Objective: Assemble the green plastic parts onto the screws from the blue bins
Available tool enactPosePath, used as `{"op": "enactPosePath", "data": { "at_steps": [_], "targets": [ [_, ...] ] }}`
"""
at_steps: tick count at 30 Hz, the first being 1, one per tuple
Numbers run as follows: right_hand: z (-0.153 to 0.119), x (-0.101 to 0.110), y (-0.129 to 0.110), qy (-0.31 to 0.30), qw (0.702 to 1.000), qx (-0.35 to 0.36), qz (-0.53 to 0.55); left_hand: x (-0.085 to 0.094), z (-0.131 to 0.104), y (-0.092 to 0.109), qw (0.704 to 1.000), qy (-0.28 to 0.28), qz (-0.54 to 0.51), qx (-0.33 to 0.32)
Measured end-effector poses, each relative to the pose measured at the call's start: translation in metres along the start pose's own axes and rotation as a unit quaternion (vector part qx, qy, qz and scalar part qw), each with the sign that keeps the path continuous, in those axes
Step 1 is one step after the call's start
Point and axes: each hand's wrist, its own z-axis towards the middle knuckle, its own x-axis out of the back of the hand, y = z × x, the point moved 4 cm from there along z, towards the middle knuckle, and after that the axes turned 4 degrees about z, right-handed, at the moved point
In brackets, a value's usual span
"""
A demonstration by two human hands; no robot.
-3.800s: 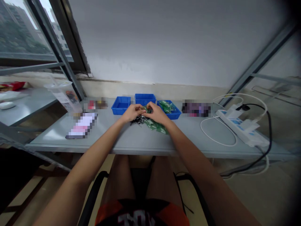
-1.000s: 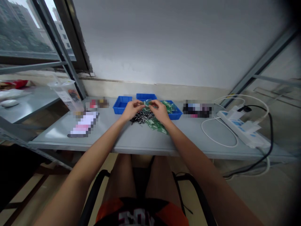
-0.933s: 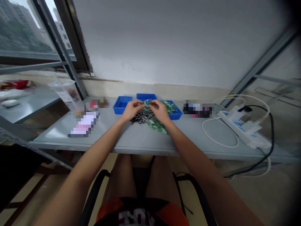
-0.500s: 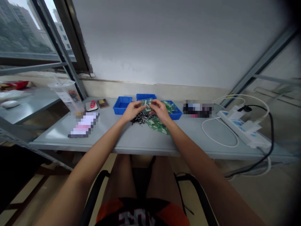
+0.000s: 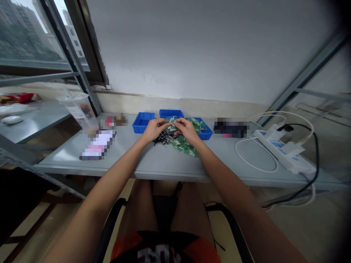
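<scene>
Between my two hands is a small clear green plastic packet (image 5: 171, 119). My left hand (image 5: 153, 129) pinches its left side and my right hand (image 5: 187, 130) pinches its right side, fingertips close together. Below them lies a heap of thin black and silvery pieces (image 5: 166, 138), too small to name. More green packets (image 5: 185, 146) are spread on the table by my right wrist. Others fill the right blue tray (image 5: 207, 135). The left blue tray (image 5: 143, 123) and the back blue tray (image 5: 171, 113) stand behind my hands.
A blurred-out phone (image 5: 98, 145) and a plastic drink cup (image 5: 79, 111) stand at the left. On the right are a dark pixelated item (image 5: 230, 128), a white power strip (image 5: 285, 151) and looping cables. The grey table (image 5: 164, 164) ends in front of my lap.
The packet between my hands has turned or folded a little, and my fingertips have drawn slightly closer together. The heap and trays look the same.
</scene>
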Motion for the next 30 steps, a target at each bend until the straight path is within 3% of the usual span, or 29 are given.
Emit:
{"op": "enactPosePath", "data": {
  "at_steps": [12,21,27,30],
  "targets": [
    [0.001,0.002,-0.005,0.002,0.997,0.037,-0.065,-0.004,0.0,0.001,0.999,-0.041,-0.021,0.023],
    [0.002,0.004,-0.007,0.007,0.997,0.05,-0.062,0.0,0.004,0.002,0.998,0.001,-0.061,0.01],
    [0.002,0.003,-0.007,0.009,0.994,0.051,-0.1,-0.003,0.005,-0.015,0.985,0.04,-0.135,0.097],
    [0.002,0.002,-0.004,0.006,0.992,0.053,-0.117,-0.004,0.005,-0.02,0.984,0.044,-0.139,0.105]
  ]
}}
